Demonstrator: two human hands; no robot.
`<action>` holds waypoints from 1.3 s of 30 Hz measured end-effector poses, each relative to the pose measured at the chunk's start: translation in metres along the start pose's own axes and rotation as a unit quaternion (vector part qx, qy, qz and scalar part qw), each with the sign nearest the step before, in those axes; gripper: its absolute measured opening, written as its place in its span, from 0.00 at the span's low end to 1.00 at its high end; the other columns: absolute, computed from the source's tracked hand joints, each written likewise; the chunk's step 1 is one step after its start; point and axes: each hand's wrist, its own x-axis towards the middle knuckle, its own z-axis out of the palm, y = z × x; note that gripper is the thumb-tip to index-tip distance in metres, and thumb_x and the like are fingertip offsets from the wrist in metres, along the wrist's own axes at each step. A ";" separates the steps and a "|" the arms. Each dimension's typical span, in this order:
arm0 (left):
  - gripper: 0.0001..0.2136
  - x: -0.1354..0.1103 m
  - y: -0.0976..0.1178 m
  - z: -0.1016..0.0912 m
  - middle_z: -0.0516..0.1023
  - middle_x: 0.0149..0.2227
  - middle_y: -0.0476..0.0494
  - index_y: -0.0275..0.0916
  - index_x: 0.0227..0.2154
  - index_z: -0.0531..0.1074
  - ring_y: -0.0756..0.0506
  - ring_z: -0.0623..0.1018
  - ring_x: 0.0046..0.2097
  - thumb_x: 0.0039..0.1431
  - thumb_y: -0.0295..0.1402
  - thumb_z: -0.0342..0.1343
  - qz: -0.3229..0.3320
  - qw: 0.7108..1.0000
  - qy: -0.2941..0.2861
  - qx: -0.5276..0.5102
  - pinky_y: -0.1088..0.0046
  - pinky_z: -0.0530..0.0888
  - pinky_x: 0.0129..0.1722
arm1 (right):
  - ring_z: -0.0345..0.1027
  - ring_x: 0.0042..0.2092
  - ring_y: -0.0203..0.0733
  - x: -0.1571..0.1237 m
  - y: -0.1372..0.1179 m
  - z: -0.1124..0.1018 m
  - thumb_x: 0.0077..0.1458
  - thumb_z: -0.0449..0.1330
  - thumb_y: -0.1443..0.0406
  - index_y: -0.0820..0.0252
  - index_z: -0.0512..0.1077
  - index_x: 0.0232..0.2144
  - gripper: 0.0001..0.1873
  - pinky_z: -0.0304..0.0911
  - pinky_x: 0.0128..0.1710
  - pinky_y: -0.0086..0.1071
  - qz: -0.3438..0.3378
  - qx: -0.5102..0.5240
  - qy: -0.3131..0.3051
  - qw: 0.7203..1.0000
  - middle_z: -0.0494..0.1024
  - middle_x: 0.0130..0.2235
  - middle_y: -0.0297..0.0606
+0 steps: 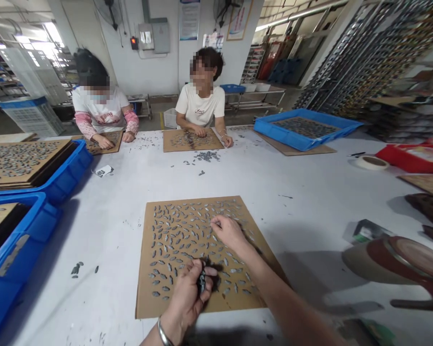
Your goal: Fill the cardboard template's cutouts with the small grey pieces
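A brown cardboard sheet (pixel 146 302) lies on the white table before me, covered with many small grey leaf-shaped pieces (pixel 171 237) set apart from one another. Above its near part, my left hand (pixel 193 288) is curled around several of these grey pieces, which show between thumb and fingers; a bracelet circles that wrist. My right hand (pixel 231 234) rests over the sheet's right half, thumb and forefinger pinched together. Whatever sits between those fingertips is too small to make out.
Blue crates (pixel 39 226) with piece-covered boards stand at left; another blue tray (pixel 310 144) is at back right. Two co-workers (pixel 200 103) handle similar boards across the table. A lidded mug (pixel 393 262), a tape roll (pixel 372 162) and a red tray (pixel 411 158) are at right.
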 end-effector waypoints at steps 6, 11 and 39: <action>0.23 0.001 -0.001 -0.002 0.77 0.26 0.47 0.38 0.31 0.65 0.56 0.66 0.21 0.49 0.42 0.75 -0.025 1.000 -0.005 0.000 0.82 0.50 0.18 | 0.78 0.42 0.45 0.002 -0.004 0.006 0.60 0.58 0.68 0.56 0.80 0.34 0.10 0.66 0.43 0.34 0.011 -0.046 -0.009 0.999 0.85 0.38 0.40; 0.22 -0.002 0.001 -0.001 0.77 0.27 0.46 0.37 0.32 0.67 0.55 0.68 0.23 0.47 0.41 0.75 -0.060 0.998 -0.007 0.003 0.83 0.53 0.19 | 0.77 0.41 0.45 -0.001 -0.007 -0.004 0.60 0.60 0.67 0.57 0.78 0.37 0.06 0.64 0.42 0.34 0.017 -0.065 0.004 0.998 0.83 0.38 0.41; 0.25 -0.014 0.002 0.010 0.78 0.28 0.45 0.34 0.38 0.73 0.54 0.67 0.22 0.47 0.49 0.72 -0.053 0.989 -0.071 0.116 0.78 0.50 0.20 | 0.75 0.39 0.42 -0.088 -0.010 -0.038 0.61 0.55 0.64 0.55 0.76 0.33 0.10 0.68 0.41 0.34 -0.087 0.125 -0.011 0.988 0.82 0.37 0.38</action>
